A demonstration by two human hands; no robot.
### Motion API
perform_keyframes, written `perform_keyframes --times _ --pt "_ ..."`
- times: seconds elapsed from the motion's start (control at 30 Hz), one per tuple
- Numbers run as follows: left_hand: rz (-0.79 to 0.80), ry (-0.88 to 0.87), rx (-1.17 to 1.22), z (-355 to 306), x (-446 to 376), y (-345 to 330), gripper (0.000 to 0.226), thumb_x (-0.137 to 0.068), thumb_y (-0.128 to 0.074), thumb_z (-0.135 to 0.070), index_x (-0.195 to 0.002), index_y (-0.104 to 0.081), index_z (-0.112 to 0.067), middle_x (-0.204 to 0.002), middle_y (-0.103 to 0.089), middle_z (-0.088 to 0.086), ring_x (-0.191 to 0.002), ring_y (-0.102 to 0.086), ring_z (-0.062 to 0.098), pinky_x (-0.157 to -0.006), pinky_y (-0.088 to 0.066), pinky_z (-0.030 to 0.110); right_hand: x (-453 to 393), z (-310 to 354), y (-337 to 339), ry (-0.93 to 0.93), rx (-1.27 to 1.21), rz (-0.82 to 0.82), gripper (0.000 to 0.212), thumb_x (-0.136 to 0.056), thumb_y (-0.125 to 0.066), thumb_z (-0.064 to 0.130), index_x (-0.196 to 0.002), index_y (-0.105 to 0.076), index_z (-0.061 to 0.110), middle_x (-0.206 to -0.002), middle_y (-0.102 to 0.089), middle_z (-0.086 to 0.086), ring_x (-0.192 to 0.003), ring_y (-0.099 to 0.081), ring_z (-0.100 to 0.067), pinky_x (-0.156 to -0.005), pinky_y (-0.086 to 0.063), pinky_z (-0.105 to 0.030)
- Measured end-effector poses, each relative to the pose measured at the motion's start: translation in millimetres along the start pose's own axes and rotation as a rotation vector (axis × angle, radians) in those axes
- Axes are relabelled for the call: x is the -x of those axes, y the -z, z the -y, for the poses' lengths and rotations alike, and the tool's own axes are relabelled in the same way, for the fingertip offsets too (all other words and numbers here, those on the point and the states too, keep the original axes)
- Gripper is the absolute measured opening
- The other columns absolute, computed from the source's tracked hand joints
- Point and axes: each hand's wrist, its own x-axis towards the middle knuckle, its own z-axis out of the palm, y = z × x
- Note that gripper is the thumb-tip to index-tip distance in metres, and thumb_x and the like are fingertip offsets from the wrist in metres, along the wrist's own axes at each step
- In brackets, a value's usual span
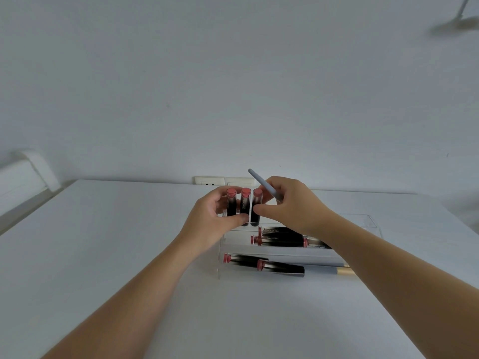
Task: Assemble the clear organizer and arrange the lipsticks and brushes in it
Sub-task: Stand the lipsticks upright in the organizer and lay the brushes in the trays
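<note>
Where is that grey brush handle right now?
In the head view, the grey brush handle is held in the right hand, slanting up to the left just right of three upright lipsticks at the clear organizer.

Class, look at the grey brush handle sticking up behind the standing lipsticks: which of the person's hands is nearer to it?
Right. The right hand holds the grey brush handle in its grip; the left hand is apart from it, at the standing lipsticks.
</note>
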Motion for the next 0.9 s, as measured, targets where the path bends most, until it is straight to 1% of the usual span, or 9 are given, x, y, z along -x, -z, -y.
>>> perform_keyframes --times 0.07,0.2,0.33,0.43,0.5,0.6,0.73,0.83,0.9 --pt "-0.002 -0.002 0.001 1 0 0 0.049 -0.064 -0.081 -0.035 -0.109 -0.067 -0.049 -0.102 -0.077 -0.012 -0.101 -0.07 0.005 -0.098 -0.053 0.04 0 0 0 0.013 0.0 -0.001 0.014 -0.084 -0.076 0.031 -0.087 -0.062 0.031 -0.058 -0.054 0.035 -0.049 -0.042 0.0 -0.049 -0.037 -0.01" --pt "0.008 -0.01 0.007 1 -1 0 0.047 -0.067 -0.079 -0.033 -0.11 -0.068 -0.048 -0.102 -0.077 -0.012 -0.098 -0.07 0.003 -0.09 -0.049 0.028 -2 -1 -2 0.005 -0.002 -0.013 0.015 -0.083 -0.076 0.033 -0.091 -0.065 0.028 -0.061 -0.058 0.025 -0.049 -0.041 -0.002 -0.048 -0.036 -0.013" --pt "0.025 -0.006 0.011 4 -2 1 0.048 -0.068 -0.079 -0.031 -0.112 -0.068 -0.046 -0.104 -0.077 -0.011 -0.099 -0.07 0.005 -0.092 -0.051 0.031 -2 0 -2 0.018 -0.012 -0.002 0.014 -0.084 -0.076 0.031 -0.091 -0.064 0.031 -0.06 -0.055 0.037 -0.049 -0.043 0.001 -0.049 -0.037 -0.009" --pt "0.024 0.006 0.033 8 -2 4 0.048 -0.068 -0.08 -0.031 -0.112 -0.068 -0.046 -0.106 -0.077 -0.01 -0.103 -0.071 0.007 -0.095 -0.053 0.035 -2 2 -2 0.019 -0.02 0.002 0.017 -0.084 -0.074 0.029 -0.087 -0.061 0.038 -0.064 -0.057 0.038 -0.049 -0.044 0.001 -0.048 -0.037 -0.009" --pt "0.015 0.014 0.054 10 -2 6 0.047 -0.068 -0.081 -0.031 -0.111 -0.069 -0.046 -0.107 -0.078 -0.009 -0.102 -0.072 0.011 -0.094 -0.056 0.039 -3 2 -1 0.011 -0.011 0.013 0.016 -0.082 -0.074 0.03 -0.088 -0.061 0.036 -0.069 -0.06 0.038 -0.05 -0.044 0.001 -0.048 -0.037 -0.009" --pt "0.001 0.021 0.067 11 -2 7 0.046 -0.068 -0.081 -0.03 -0.11 -0.069 -0.046 -0.105 -0.078 -0.009 -0.1 -0.073 0.012 -0.093 -0.057 0.041 -3 1 -3 0.017 0.006 0.032 0.018 -0.081 -0.075 0.027 -0.085 -0.058 0.032 -0.061 -0.055 0.04 -0.048 -0.043 0.003 -0.046 -0.036 -0.007" --pt "-0.014 0.009 0.058 10 -2 5 0.045 -0.07 -0.082 -0.027 -0.107 -0.069 -0.049 -0.103 -0.078 -0.012 -0.098 -0.073 0.008 -0.092 -0.056 0.038 -3 1 -5 0.02 0.014 0.031 0.017 -0.081 -0.076 0.025 -0.091 -0.062 0.027 -0.06 -0.054 0.039 -0.048 -0.044 0.002 -0.047 -0.037 -0.007" --pt "-0.018 0.01 0.063 11 -3 5 0.045 -0.069 -0.082 -0.027 -0.107 -0.069 -0.048 -0.102 -0.078 -0.012 -0.097 -0.073 0.009 -0.092 -0.056 0.037 -4 0 -6 0.011 0.015 0.013 0.017 -0.08 -0.076 0.027 -0.087 -0.061 0.027 -0.054 -0.05 0.029 -0.048 -0.042 -0.001 -0.047 -0.036 -0.008" --pt "-0.019 0.016 0.076 11 -3 5 0.044 -0.069 -0.082 -0.027 -0.106 -0.07 -0.047 -0.101 -0.078 -0.01 -0.094 -0.074 0.011 -0.09 -0.056 0.037 -4 -1 -7 0.011 0.016 0.011 0.017 -0.08 -0.076 0.028 -0.088 -0.062 0.027 -0.054 -0.05 0.028 -0.047 -0.042 -0.001 -0.047 -0.036 -0.009"
